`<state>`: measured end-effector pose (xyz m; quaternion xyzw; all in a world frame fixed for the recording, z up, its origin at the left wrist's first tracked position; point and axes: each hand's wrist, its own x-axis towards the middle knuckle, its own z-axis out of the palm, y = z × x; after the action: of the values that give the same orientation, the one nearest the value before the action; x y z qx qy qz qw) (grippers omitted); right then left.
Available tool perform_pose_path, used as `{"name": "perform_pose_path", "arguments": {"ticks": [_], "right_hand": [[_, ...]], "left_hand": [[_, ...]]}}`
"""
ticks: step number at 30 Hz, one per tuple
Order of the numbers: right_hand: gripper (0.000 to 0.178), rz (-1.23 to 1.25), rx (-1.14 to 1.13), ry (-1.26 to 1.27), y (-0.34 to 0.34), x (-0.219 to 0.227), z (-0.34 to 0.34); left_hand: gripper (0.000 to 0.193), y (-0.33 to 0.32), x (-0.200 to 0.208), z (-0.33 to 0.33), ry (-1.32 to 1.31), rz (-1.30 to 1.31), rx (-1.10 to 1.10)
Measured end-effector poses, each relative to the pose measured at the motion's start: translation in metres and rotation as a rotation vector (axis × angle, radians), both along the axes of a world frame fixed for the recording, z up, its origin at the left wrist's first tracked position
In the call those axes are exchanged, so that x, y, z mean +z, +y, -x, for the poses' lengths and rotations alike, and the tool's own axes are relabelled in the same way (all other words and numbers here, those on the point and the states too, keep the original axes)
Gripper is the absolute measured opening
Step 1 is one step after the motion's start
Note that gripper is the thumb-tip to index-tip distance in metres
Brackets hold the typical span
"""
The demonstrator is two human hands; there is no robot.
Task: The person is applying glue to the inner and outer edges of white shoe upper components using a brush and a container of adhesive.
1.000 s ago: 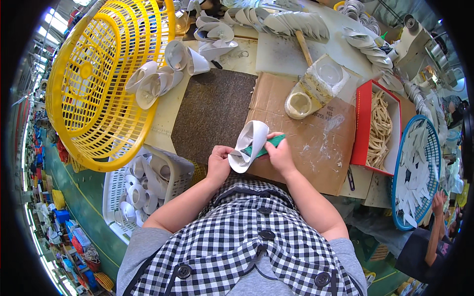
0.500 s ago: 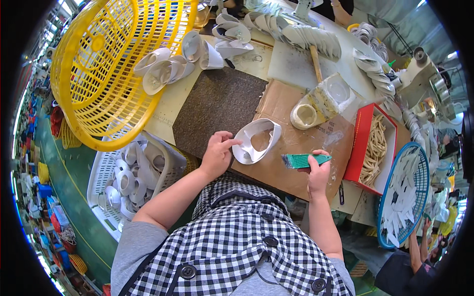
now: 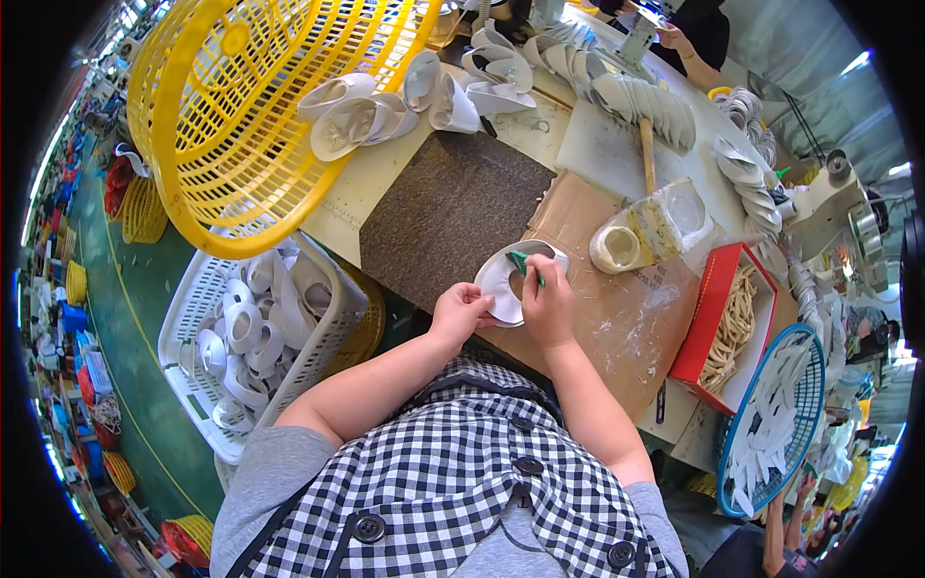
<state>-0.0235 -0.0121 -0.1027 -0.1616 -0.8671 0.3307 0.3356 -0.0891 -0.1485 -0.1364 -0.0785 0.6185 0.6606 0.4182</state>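
Note:
A white looped shoe-upper piece [image 3: 495,276] is held over the near edge of the brown cardboard [image 3: 617,323]. My left hand [image 3: 461,313] pinches its lower left rim between thumb and fingers. My right hand [image 3: 548,306] grips a flat green spreader [image 3: 521,260], its working end inside the loop against the white material. Fingers hide part of the spreader and the right side of the loop. Beyond my right hand stands a crusted white glue pot [image 3: 617,249] on a holder, with a wooden-handled tool [image 3: 647,159] behind it.
A dark rough board [image 3: 438,207] lies left of the cardboard. A yellow basket [image 3: 178,183] and a white crate [image 3: 323,342] of white pieces are on the left. To the right are a red box [image 3: 696,332] of tan strips and a blue basket [image 3: 817,405]. A co-worker's hand [image 3: 674,39] shows at far right.
My right hand has swung left from over the cardboard, bringing the green spreader into the white loop. My left hand now pinches the loop's rim, and the loop has tilted.

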Motion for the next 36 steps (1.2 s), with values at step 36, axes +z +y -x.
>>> {"name": "perform_pose_path", "arguments": {"ticks": [36], "right_hand": [[0.012, 0.083, -0.269, 0.216, 0.075, 0.053, -0.083]], "left_hand": [[0.028, 0.013, 0.073, -0.002, 0.980, -0.086, -0.409]]}}
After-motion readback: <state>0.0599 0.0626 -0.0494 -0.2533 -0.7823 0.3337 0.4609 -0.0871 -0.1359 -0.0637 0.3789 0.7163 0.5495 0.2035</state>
